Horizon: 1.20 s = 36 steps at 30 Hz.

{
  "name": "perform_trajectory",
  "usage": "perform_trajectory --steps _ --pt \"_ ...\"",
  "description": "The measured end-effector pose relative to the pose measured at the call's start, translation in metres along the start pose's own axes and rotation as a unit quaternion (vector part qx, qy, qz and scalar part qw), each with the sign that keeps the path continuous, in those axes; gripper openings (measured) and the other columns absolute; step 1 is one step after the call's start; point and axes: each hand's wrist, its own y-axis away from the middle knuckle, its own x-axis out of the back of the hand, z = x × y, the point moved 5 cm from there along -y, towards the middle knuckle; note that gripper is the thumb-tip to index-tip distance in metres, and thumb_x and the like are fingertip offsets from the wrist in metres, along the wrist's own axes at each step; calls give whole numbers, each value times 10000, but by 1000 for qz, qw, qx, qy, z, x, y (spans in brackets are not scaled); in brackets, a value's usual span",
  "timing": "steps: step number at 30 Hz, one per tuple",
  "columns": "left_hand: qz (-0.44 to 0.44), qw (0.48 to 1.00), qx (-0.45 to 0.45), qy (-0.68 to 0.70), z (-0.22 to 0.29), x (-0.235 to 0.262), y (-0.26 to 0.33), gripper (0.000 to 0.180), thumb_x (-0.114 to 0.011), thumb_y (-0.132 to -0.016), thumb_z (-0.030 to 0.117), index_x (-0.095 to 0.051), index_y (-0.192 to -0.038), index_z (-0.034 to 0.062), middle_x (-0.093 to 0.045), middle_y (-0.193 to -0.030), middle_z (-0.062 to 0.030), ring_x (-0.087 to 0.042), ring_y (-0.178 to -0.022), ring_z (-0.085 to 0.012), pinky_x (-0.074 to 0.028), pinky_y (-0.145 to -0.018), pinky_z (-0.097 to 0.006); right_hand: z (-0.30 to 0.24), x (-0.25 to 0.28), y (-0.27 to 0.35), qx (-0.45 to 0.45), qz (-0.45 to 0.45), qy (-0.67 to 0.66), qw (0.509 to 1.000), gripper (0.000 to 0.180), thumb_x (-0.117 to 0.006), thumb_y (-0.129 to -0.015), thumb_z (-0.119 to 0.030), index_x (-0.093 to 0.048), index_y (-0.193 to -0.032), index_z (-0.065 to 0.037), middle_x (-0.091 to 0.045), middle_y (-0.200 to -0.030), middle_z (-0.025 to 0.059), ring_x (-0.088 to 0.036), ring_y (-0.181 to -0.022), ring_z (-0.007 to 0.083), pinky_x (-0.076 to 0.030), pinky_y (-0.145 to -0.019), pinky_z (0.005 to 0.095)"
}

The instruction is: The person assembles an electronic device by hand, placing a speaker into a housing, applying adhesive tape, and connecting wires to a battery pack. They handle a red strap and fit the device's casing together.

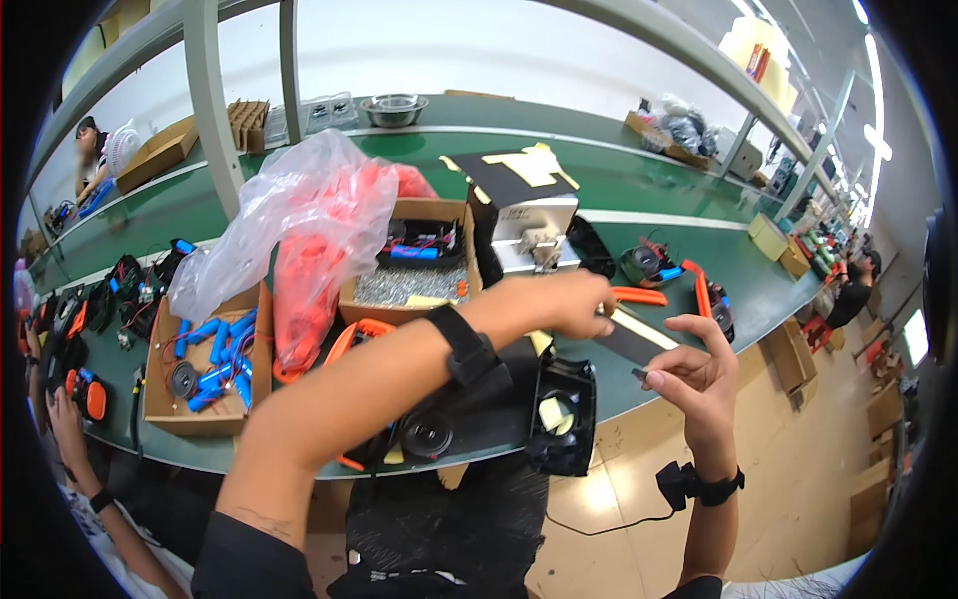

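Observation:
My left hand [574, 302] reaches right across the green bench [649, 200], fingers pinched on the end of a pale flat strip [639, 327] lying on a black sheet. Just off the bench edge, my right hand [696, 371] pinches a tiny dark part [640, 375] between thumb and forefinger, the other fingers raised. Below my left forearm lies a black housing with a square fan [562, 414] and a round speaker [427, 435].
A cardboard box of blue cells [215, 361], a clear bag of orange parts [309, 215], a box with wired parts [414, 265] and a grey machine [534, 225] stand behind. Orange-handled pliers [639, 296] lie to the right. Other people sit at far left and right.

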Motion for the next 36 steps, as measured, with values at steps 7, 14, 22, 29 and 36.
perform_trajectory --steps 7,14,22,29,36 --pt "-47 997 62 -2 62 52 148 400 -682 -966 286 -703 -1200 -37 -748 -1068 -233 -730 -1012 -360 -566 -886 -434 0 -68 59 39 -28 79 996 309 -795 -841 45 -659 -1119 38 -787 -910 152 -762 -841 186 -574 -815 289" --pt "89 985 59 134 98 13 245 381 -788 -924 223 -695 -1217 -2 -727 -1007 -148 -733 -890 -296 -576 -778 -379 24 -126 94 38 -72 -75 994 271 -828 -833 44 -690 -1066 42 -778 -937 153 -767 -872 187 -600 -762 284" --pt "176 979 62 88 92 -24 261 163 -796 -896 141 -727 -987 25 -691 -816 -106 -696 -750 -290 -540 -663 -372 29 -146 93 78 -66 -3 995 244 -806 -822 69 -724 -1050 41 -780 -931 140 -764 -833 190 -602 -749 290" --pt "169 982 50 -60 104 -35 260 170 -784 -893 175 -673 -855 52 -623 -745 -77 -653 -700 -266 -518 -610 -386 25 -150 99 147 -71 183 970 213 -838 -744 30 -774 -941 -17 -762 -848 100 -707 -735 264 -537 -651 321" --pt "101 992 63 -34 97 -38 252 212 -795 -890 225 -677 -882 49 -644 -775 -84 -663 -725 -285 -527 -620 -389 32 -156 115 148 12 241 959 236 -800 -677 40 -758 -876 -78 -694 -880 44 -604 -722 236 -497 -603 320"
